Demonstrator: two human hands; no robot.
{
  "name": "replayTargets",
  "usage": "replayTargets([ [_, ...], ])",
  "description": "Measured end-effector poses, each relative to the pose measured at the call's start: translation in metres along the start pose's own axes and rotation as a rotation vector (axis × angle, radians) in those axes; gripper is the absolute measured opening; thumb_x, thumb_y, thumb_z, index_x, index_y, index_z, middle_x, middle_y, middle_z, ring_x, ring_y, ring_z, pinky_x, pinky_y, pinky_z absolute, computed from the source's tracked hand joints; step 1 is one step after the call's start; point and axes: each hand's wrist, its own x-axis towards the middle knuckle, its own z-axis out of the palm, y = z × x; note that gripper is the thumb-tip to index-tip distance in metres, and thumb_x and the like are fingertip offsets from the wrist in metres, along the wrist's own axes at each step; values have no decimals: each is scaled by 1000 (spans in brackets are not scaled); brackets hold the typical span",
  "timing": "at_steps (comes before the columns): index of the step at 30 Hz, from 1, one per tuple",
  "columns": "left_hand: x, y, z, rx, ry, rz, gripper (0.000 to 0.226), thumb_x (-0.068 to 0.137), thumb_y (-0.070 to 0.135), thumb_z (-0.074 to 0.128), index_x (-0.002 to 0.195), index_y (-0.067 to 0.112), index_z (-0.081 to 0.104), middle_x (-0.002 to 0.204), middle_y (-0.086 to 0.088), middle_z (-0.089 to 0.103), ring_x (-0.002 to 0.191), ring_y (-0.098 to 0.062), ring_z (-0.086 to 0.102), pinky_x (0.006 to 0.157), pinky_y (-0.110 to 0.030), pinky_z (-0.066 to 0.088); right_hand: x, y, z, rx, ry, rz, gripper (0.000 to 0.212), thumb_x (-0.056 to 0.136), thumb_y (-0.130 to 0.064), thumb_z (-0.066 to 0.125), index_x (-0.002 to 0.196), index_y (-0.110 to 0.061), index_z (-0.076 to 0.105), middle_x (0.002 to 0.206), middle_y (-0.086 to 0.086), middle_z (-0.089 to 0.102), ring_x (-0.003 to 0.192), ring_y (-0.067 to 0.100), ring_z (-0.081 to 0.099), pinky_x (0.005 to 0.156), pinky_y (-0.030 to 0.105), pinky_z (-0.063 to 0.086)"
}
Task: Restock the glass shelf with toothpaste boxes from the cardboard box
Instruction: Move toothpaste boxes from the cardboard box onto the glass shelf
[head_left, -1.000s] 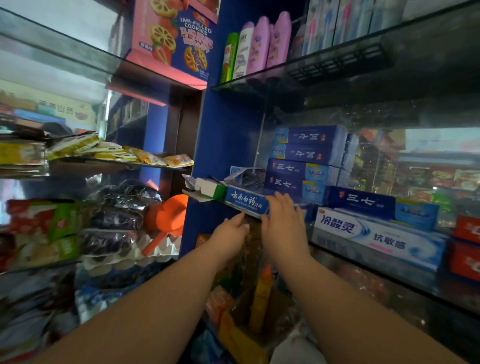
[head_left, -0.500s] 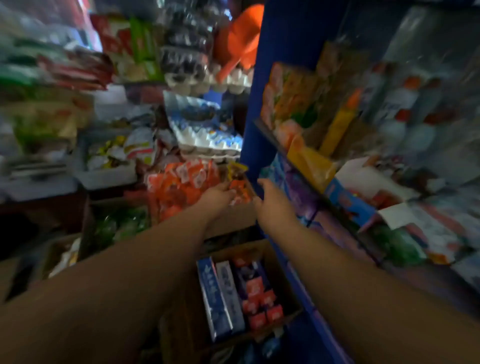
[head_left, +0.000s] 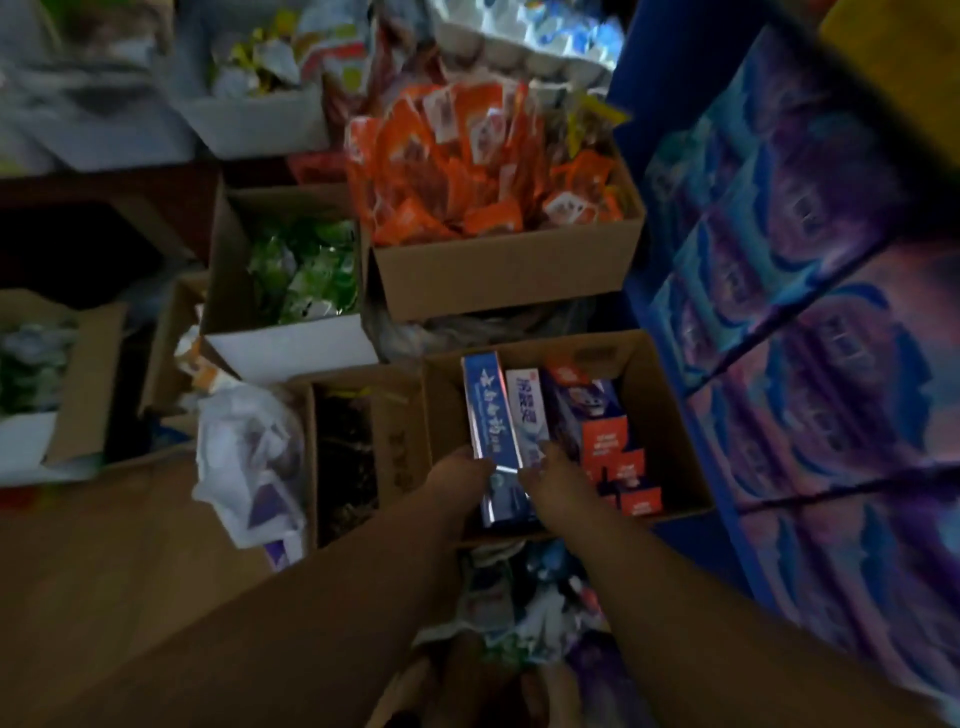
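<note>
- Blue shelving unit (head_left: 810, 291) stands to the right of both hands, its front edge just beside the cardboard box (head_left: 660, 415); packs on it are too blurred to count.
- Five open cartons in all: the cardboard box under the hands, one with orange packets (head_left: 467, 171) beyond them, one with green packets (head_left: 306, 265) beyond and left, a dark-filled carton (head_left: 348, 457) just left of the left hand, another far left.
- Bare floor (head_left: 104, 561) lies left of the left arm.
- In the cardboard box, two long toothpaste boxes lie side by side, blue toothpaste box (head_left: 491, 421) and white toothpaste box (head_left: 530, 415); right of them a stack of red-ended boxes (head_left: 613, 452), number unclear.
- Left hand (head_left: 457, 480) and right hand (head_left: 556, 480) sit narrowly apart, fingers on the near ends of the two long boxes; a closed grasp is not discernible.
</note>
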Motion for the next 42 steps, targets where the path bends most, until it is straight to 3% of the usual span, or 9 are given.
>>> replayTargets([
  [4, 29, -24, 13, -94, -18, -69, 30, 92, 11, 55, 121, 3, 58, 121, -17, 61, 109, -34, 60, 99, -44, 48, 21, 26, 18, -62, -35, 71, 36, 95, -23, 51, 128, -10, 49, 125, 13, 58, 108, 30, 58, 85, 30, 47],
  [9, 42, -32, 22, -222, -7, -144, 34, 89, 17, 55, 122, 6, 58, 123, -18, 62, 112, -38, 60, 96, -49, 50, 29, 31, 31, -88, -22, 88, 40, 97, -28, 47, 131, -7, 49, 132, 17, 54, 117, 33, 55, 95, 37, 47],
  [14, 21, -9, 21, -440, -25, -266, 27, 96, 12, 49, 122, 5, 54, 123, -19, 60, 113, -38, 58, 96, -50, 49, 16, 19, 27, 225, -15, 126, 44, 93, -32, 57, 130, -17, 40, 124, 11, 58, 100, 25, 60, 79, 35, 53],
  [17, 7, 7, 15, -474, -78, -274, 32, 98, 16, 46, 128, 4, 53, 126, -17, 60, 112, -34, 59, 81, -45, 53, 1, 4, 10, 280, 6, 85, 35, 95, -19, 55, 126, -20, 41, 118, 7, 57, 96, 20, 57, 69, 28, 51],
  [21, -26, 35, 4, -509, -103, -146, 29, 98, 11, 47, 124, 0, 54, 116, -18, 63, 85, -27, 62, 54, -35, 52, -25, -33, -20, 322, 61, -29, 27, 94, -18, 55, 120, -18, 46, 114, 6, 57, 86, 13, 57, 63, 26, 48],
  [26, -76, 89, -14, -624, -111, 67, 27, 99, 8, 44, 123, 0, 55, 109, -16, 66, 87, -26, 66, 61, -34, 55, -73, -89, -64, 335, 154, -195, 30, 95, -14, 56, 123, -19, 48, 106, -2, 54, 88, 11, 53, 66, 21, 45],
  [31, -137, 169, -22, -745, -167, 295, 23, 99, 6, 41, 113, 1, 58, 83, -11, 69, 70, -21, 67, 48, -31, 55, -130, -149, -123, 257, 328, -432, 28, 90, -14, 61, 112, -27, 51, 102, -6, 59, 96, 17, 60, 85, 36, 54],
  [35, -193, 246, -9, -743, -284, 509, 24, 97, 3, 38, 107, 12, 58, 87, -6, 66, 78, -16, 63, 49, -21, 56, -178, -200, -186, 115, 598, -633, 32, 83, -16, 67, 113, -23, 60, 109, 4, 60, 96, 16, 60, 82, 24, 47],
  [42, -308, 373, 19, -726, -539, 847, 29, 93, 0, 44, 119, 6, 57, 94, -9, 71, 85, -17, 69, 65, -24, 60, -281, -279, -306, -2, 949, -830, 35, 87, -15, 64, 121, -21, 59, 114, 2, 45, 100, 10, 49, 85, 10, 32],
])
